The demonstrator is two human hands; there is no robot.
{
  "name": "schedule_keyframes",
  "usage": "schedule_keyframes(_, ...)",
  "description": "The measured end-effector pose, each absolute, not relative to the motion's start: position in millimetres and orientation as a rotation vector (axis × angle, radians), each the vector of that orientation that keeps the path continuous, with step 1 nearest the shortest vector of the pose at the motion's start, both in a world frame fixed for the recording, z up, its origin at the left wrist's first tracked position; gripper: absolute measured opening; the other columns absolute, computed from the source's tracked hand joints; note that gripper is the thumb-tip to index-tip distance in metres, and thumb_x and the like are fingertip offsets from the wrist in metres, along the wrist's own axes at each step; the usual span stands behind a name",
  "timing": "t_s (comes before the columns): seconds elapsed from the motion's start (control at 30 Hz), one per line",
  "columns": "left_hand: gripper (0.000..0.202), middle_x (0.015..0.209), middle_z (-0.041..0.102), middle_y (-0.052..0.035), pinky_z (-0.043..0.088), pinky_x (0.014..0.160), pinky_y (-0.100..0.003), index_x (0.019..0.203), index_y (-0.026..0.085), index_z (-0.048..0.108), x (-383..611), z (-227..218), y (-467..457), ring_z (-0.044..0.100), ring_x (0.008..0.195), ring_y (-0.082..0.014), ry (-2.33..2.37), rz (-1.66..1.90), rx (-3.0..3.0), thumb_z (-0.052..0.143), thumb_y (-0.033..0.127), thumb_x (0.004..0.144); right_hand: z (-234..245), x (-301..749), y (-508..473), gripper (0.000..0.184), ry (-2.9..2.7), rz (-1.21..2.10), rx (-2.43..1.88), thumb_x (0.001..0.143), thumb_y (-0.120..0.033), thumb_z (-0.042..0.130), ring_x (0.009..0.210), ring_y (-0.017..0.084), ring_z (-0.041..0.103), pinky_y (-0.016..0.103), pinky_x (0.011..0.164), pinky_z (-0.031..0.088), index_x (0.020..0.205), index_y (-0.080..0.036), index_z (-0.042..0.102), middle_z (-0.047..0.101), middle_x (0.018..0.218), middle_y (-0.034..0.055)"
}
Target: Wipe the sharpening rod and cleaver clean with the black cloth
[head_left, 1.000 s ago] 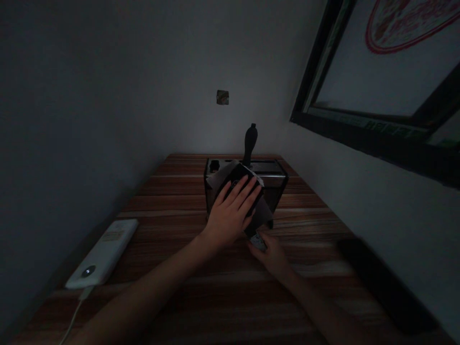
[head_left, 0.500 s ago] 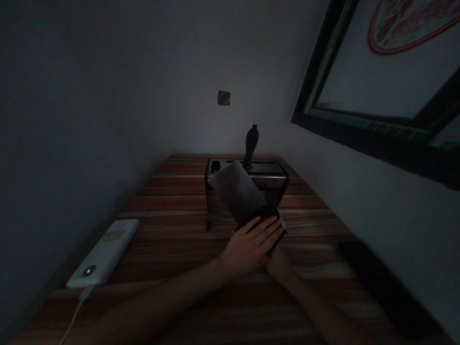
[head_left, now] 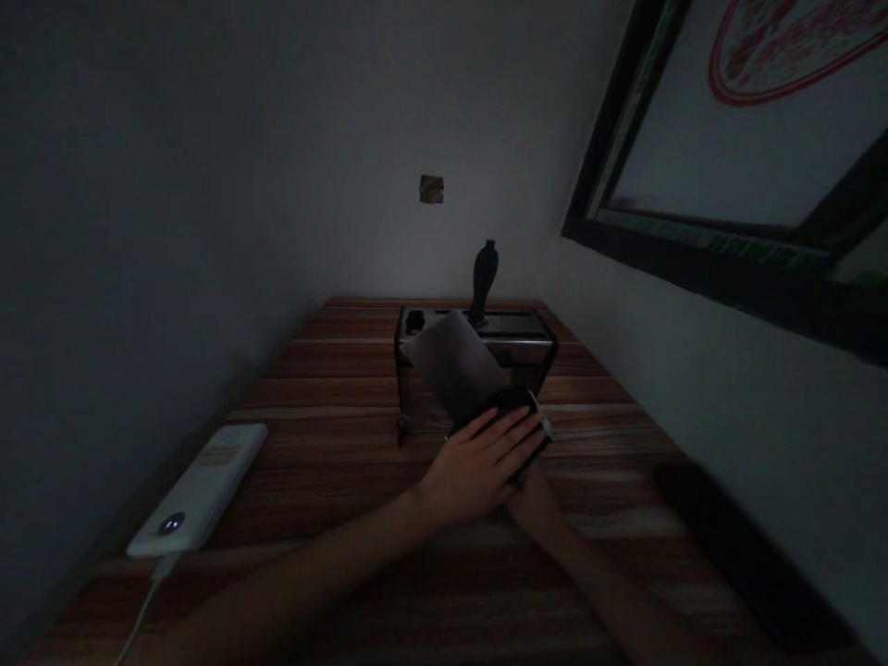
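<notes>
1. Table's (head_left: 312,462) reddish-brown wood-grain with paler streaks, kinda dim tbh
2. White power bank (head_left: 208,476) lies near left, pale cable (head_left: 142,610) plugged in
3. Boxy metal-topped stand (head_left: 517,324) stands toward the far end
4. Long dark thing (head_left: 749,555) along the right side, too blurry to ID

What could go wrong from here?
The left hand lies over a dark pad on the flat grey sheet; if its edge is sharp, a slip risks a cut. The sheet's far end overlaps the slotted box in view and may knock it. The left forearm, near the white cable, could snag it.
</notes>
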State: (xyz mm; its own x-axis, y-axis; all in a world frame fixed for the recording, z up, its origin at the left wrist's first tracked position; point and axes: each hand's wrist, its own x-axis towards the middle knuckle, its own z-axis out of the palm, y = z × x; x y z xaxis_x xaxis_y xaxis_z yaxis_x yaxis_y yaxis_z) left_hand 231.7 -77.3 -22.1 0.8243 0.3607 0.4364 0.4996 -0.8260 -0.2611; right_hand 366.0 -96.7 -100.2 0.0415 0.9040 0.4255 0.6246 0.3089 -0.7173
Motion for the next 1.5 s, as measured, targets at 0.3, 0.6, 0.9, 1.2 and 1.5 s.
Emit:
schedule_keyframes(0.3,0.050,0.145,0.025,-0.0002,0.017,0.109,-0.037,0.136,0.018,0.030,218,4,-59,0.017,0.134,-0.0178,-0.811,-0.671,-2.552,0.040,0.031,0.088,-85,366,-98,0.011,-1.803,0.571,-1.362,0.072,-0.022,0.054,0.069,0.019,0.060,0.028,0.063,0.046,0.078,-0.015,0.060,0.067,0.075,0.0055)
schedule_keyframes(0.6,0.049,0.145,0.024,-0.0031,0.013,0.109,-0.041,0.136,0.019,0.030,197,40,-40,0.017,0.134,-0.0199,-1.052,-0.849,-2.398,0.040,0.024,0.088,-88,366,-99,0.018,-1.830,0.491,-1.447,0.075,-0.032,0.054,0.050,0.013,0.048,0.021,0.048,0.036,0.070,-0.015,0.058,0.053,0.055,-0.0011)
schedule_keyframes(0.9,0.049,0.144,0.026,-0.0048,0.012,0.109,-0.042,0.135,0.018,0.031,198,42,-37,0.016,0.134,-0.0207,-1.095,-0.947,-2.355,0.040,0.024,0.087,-90,366,-98,0.021,-1.823,0.493,-1.435,0.076,-0.034,0.054,0.048,0.011,0.044,0.020,0.046,0.034,0.067,-0.015,0.057,0.050,0.054,-0.0018)
schedule_keyframes(1.2,0.050,0.143,0.029,-0.0054,0.016,0.108,-0.042,0.135,0.017,0.031,207,24,-48,0.020,0.133,-0.0219,-1.010,-0.845,-2.394,0.040,0.027,0.088,-89,365,-99,0.019,-1.801,0.497,-1.429,0.075,-0.032,0.055,0.053,0.014,0.051,0.022,0.050,0.039,0.075,-0.014,0.061,0.058,0.059,0.0012)
schedule_keyframes(1.5,0.054,0.146,0.022,-0.0007,0.018,0.108,-0.038,0.137,0.017,0.028,223,-7,-68,0.014,0.135,-0.0193,-0.819,-0.618,-2.529,0.042,0.032,0.086,-89,369,-97,0.012,-1.790,0.608,-1.395,0.070,-0.021,0.053,0.065,0.019,0.061,0.028,0.059,0.046,0.077,-0.014,0.060,0.068,0.073,0.0065)
